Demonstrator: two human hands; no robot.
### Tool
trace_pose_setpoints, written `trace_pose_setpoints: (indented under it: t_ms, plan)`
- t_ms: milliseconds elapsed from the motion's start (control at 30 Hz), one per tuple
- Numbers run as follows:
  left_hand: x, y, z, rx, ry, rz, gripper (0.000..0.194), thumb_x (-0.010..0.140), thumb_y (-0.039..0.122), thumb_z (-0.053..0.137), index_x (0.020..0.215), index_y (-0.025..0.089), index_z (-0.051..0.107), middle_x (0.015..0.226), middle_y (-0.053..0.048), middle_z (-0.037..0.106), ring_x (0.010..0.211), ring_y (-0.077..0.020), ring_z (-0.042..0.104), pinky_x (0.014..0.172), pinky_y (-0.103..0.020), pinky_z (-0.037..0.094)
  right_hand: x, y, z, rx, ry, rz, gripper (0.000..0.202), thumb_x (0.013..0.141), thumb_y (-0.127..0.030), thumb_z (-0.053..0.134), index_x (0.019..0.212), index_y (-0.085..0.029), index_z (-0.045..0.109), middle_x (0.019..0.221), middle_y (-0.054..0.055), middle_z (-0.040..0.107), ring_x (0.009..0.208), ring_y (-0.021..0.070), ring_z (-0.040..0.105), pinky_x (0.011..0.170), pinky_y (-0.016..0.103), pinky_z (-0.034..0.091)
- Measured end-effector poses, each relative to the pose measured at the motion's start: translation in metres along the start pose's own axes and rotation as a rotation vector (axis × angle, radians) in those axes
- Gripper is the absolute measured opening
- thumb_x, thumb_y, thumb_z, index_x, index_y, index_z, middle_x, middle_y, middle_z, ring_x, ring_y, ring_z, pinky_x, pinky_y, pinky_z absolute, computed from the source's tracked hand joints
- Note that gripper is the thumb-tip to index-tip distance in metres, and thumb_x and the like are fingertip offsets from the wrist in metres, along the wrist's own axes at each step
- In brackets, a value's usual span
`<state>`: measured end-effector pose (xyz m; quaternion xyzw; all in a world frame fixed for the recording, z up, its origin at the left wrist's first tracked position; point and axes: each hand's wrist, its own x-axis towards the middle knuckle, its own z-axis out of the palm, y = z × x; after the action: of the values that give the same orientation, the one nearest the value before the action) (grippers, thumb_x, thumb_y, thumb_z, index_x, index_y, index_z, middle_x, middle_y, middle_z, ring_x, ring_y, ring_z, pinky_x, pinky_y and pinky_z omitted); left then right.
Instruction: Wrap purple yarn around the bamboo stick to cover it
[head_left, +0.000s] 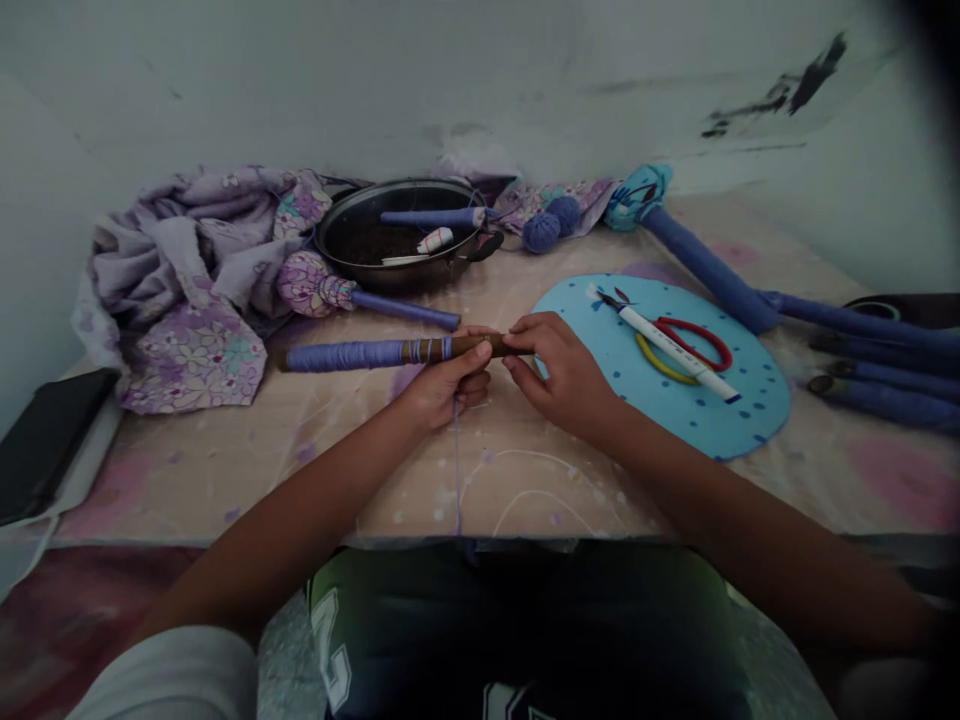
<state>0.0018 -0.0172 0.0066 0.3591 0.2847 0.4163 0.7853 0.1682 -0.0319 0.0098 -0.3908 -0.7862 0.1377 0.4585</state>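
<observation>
A brown stick (415, 350) lies level between my two hands above the table. Purple yarn (346, 355) covers its left part tightly, then turns into a few spaced loops nearer the middle. My left hand (450, 378) is closed round the stick just right of these loops, thumb on top. From beneath it a yarn strand (457, 470) hangs down over the table's front edge. At the stick's bare right end, my right hand (559, 375) pinches it between thumb and fingers.
Behind stand a black pan (337, 235) holding a wrapped stick, yarn balls (541, 231) and floral cloth (199, 280). A blue spotted mat (577, 310) at right bears a marker (667, 340) and red-and-yellow-handled scissors (716, 345). Wrapped sticks (892, 395) lie far right, a black phone-like object (52, 440) left.
</observation>
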Motion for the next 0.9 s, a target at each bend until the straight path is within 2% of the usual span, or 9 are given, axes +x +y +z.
trace_pose_setpoints:
  t_ms: [133, 200, 300, 367, 467, 567, 633, 800, 900]
  plan:
    - [0.001, 0.0, -0.003, 0.017, -0.003, 0.021, 0.033, 0.063, 0.032, 0.076, 0.082, 0.021, 0.053, 0.048, 0.012, 0.026, 0.033, -0.0006, 0.02, 0.036, -0.014, 0.012, 0.001, -0.003, -0.002, 0.539, -0.134, 0.507, 0.037, 0.09, -0.055, 0.035, 0.093, -0.021, 0.047, 0.07, 0.002, 0.058, 0.056, 0.0135, 0.056, 0.047, 0.025, 0.042]
    - [0.002, 0.0, -0.003, 0.027, -0.006, 0.028, 0.031, 0.064, 0.031, 0.075, 0.083, 0.021, 0.053, 0.048, 0.012, 0.027, 0.033, -0.0006, 0.02, 0.036, -0.014, 0.012, 0.001, -0.002, -0.003, 0.654, -0.211, 0.622, 0.039, 0.091, -0.056, 0.031, 0.086, -0.02, 0.046, 0.061, -0.001, 0.053, 0.044, 0.0108, 0.049, 0.039, 0.023, 0.035]
    - [0.002, 0.001, -0.003, 0.029, -0.001, 0.02, 0.032, 0.063, 0.029, 0.076, 0.084, 0.021, 0.054, 0.049, 0.011, 0.032, 0.033, -0.0004, 0.021, 0.036, -0.014, 0.012, 0.002, 0.001, -0.004, 0.509, -0.18, 0.471, 0.025, 0.091, -0.042, 0.042, 0.088, -0.019, 0.05, 0.066, 0.0, 0.053, 0.049, 0.0099, 0.047, 0.042, 0.022, 0.036]
    - [0.003, 0.001, -0.004, 0.015, 0.007, 0.018, 0.032, 0.062, 0.029, 0.076, 0.085, 0.02, 0.055, 0.049, 0.011, 0.033, 0.033, -0.0006, 0.022, 0.036, -0.014, 0.012, 0.002, 0.004, -0.004, 0.28, -0.112, 0.238, 0.014, 0.087, -0.03, 0.048, 0.095, -0.019, 0.052, 0.078, 0.003, 0.056, 0.061, 0.0127, 0.052, 0.052, 0.025, 0.043]
    - [0.004, 0.001, -0.005, -0.011, 0.013, 0.038, 0.031, 0.062, 0.03, 0.075, 0.085, 0.02, 0.056, 0.048, 0.011, 0.032, 0.034, -0.0008, 0.022, 0.036, -0.014, 0.012, 0.001, 0.007, -0.001, 0.009, -0.068, -0.078, 0.014, 0.081, -0.016, 0.05, 0.095, -0.02, 0.052, 0.093, 0.008, 0.057, 0.086, 0.0195, 0.056, 0.07, 0.034, 0.047]
    - [0.004, 0.001, -0.006, -0.015, 0.01, 0.047, 0.031, 0.062, 0.031, 0.075, 0.084, 0.02, 0.057, 0.047, 0.011, 0.032, 0.033, -0.0009, 0.022, 0.036, -0.014, 0.012, 0.0, 0.008, 0.001, -0.007, -0.056, -0.126, 0.011, 0.081, -0.016, 0.051, 0.091, -0.021, 0.051, 0.097, 0.009, 0.058, 0.097, 0.0225, 0.055, 0.079, 0.039, 0.047]
    - [0.005, 0.001, -0.006, -0.012, 0.007, 0.034, 0.031, 0.062, 0.032, 0.076, 0.082, 0.02, 0.056, 0.046, 0.011, 0.03, 0.033, -0.001, 0.021, 0.036, -0.014, 0.013, 0.0, 0.006, 0.001, 0.153, -0.051, 0.032, 0.011, 0.083, -0.025, 0.055, 0.092, -0.022, 0.051, 0.096, 0.007, 0.058, 0.091, 0.0207, 0.057, 0.073, 0.036, 0.048]
    - [0.005, 0.001, -0.006, 0.012, -0.001, 0.033, 0.029, 0.063, 0.03, 0.075, 0.08, 0.02, 0.055, 0.045, 0.012, 0.029, 0.032, -0.001, 0.021, 0.035, -0.014, 0.013, 0.004, -0.006, -0.002, 0.751, -0.193, 0.685, 0.037, 0.084, -0.056, 0.049, 0.089, -0.02, 0.05, 0.073, 0.002, 0.061, 0.054, 0.0122, 0.057, 0.045, 0.024, 0.042]
    - [0.004, 0.001, -0.004, 0.021, 0.003, 0.032, 0.031, 0.062, 0.031, 0.076, 0.082, 0.02, 0.055, 0.045, 0.011, 0.032, 0.032, -0.0007, 0.022, 0.035, -0.014, 0.012, 0.007, -0.009, -0.005, 0.884, -0.179, 0.798, 0.034, 0.078, -0.051, 0.061, 0.08, -0.018, 0.053, 0.065, 0.001, 0.06, 0.047, 0.0088, 0.052, 0.04, 0.02, 0.036]
